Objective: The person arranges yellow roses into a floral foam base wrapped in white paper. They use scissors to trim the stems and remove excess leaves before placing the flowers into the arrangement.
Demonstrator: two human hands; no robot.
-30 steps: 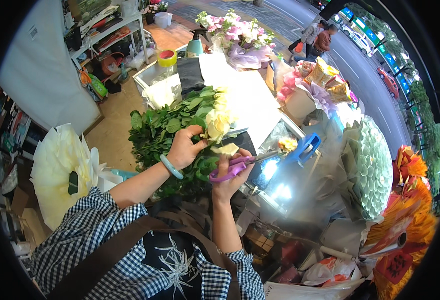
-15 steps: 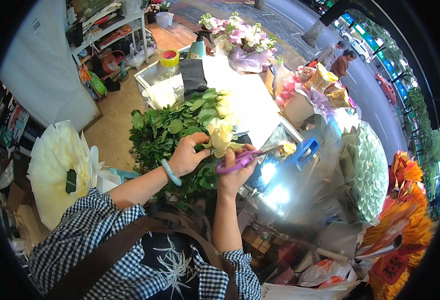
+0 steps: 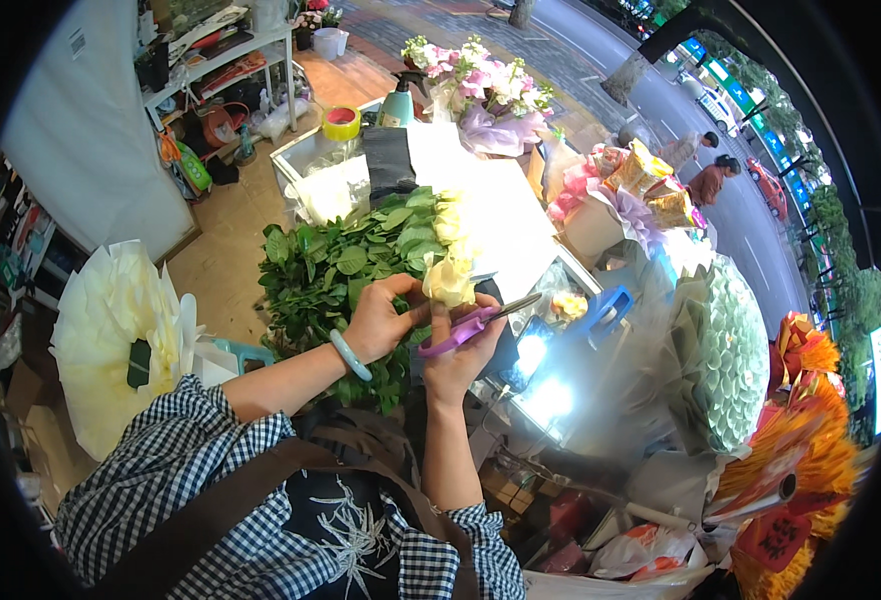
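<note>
While both my hands meet at one pale cream-yellow rose (image 3: 449, 283), its work looks partway along: the bloom is off the pile, held up in front of me, and neither hand has let go. A row of matching cream-yellow roses (image 3: 449, 220) lies just beyond it, heads lined up at the right edge of a thick heap of dark green leaves (image 3: 311, 258). That lining-up looks done. I see no paper folded round them; how many have been handled I cannot tell.

My left grip (image 3: 381, 318), below a pale green bangle (image 3: 351, 355), is closed in a pinch of thumb and fingers just under the rose's head. My right grip (image 3: 456, 365) is curled round the handles of purple-handled scissors (image 3: 461, 330), its thumb up by the bloom's base. The dark blades point away to the right, clear of the flower, and look nearly together.

The rose sits above the near side of the tabletop (image 3: 279, 165), left of the blades. It looks upright and partly open, with broad, soft outer petals, paler at the rim. Its stem is hidden behind my hands.
</note>
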